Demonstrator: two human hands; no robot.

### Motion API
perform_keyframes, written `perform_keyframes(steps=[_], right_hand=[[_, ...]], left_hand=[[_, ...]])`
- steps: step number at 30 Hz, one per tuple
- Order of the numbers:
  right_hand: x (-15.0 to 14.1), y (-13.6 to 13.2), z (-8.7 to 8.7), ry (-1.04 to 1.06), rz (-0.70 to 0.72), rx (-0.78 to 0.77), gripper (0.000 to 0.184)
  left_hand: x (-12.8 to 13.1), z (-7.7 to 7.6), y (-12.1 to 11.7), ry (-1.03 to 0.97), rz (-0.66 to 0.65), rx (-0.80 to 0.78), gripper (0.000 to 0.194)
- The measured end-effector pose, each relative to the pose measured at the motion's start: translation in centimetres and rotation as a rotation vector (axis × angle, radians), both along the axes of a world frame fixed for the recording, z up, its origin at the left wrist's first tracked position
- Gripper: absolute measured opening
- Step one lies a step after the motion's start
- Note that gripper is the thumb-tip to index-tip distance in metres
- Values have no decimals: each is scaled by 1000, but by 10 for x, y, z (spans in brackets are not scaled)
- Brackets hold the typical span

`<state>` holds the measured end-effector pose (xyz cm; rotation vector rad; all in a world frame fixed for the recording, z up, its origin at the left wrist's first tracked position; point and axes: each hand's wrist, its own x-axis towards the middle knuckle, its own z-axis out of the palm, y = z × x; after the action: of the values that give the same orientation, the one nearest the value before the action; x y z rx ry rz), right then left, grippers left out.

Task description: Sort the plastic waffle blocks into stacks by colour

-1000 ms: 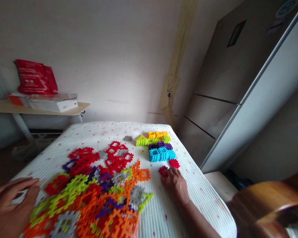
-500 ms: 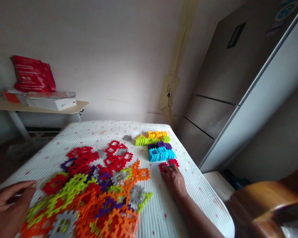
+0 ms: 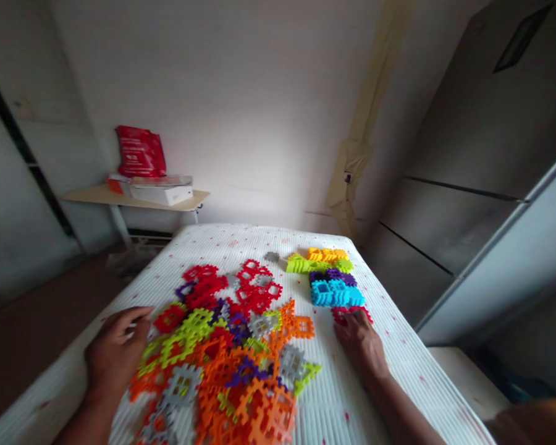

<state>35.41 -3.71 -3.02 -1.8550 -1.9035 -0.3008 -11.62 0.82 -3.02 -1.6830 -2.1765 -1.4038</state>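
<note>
My right hand (image 3: 365,345) is lowered to the tablecloth at the right, its fingertips closed on a red notched building piece (image 3: 340,316). A second red piece shows in part just beyond its knuckles, and the fingers hide some of both. Right behind them stands a row of light-blue pieces (image 3: 336,293). My left hand (image 3: 117,351) hovers loosely curled at the left edge of the mixed pile, with a gap between thumb and forefinger and nothing visible in it. In this pile lie orange pieces (image 3: 222,369), lime pieces (image 3: 192,330), grey window pieces (image 3: 181,386) and red pieces (image 3: 254,290).
Purple (image 3: 333,275), lime (image 3: 301,264) and yellow pieces (image 3: 327,254) stand in rows behind the light-blue ones. A lone grey piece (image 3: 272,256) lies farther back. Beyond the table are a side table (image 3: 92,194) with a red bag (image 3: 141,152), and a fridge (image 3: 445,204) at the right.
My view has swung left, so everything sits farther right. The red piece under my right hand has moved slightly away from me, up against the other red one. My left hand stays beside the pile.
</note>
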Motion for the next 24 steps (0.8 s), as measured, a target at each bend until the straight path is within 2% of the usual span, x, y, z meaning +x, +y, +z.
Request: perform_keyframes(steps=[2,6,13,17,24], right_hand=[[2,0,-4,16,49,31,25],[0,0,-13,28,198,70,28],[-6,1,-16,-7,213,115,29],[-5,3,-16,-30,229,136,30],[-8,1,-13,-2,226,121,28]], left_hand=[[5,5,0,49,-11,-22,29],[5,3,3,145,-27,-143,34],[16,3,3,233,23,-388,38],[16,4,5,238,20,-427,36],[14,6,5,174,29,-399,29]])
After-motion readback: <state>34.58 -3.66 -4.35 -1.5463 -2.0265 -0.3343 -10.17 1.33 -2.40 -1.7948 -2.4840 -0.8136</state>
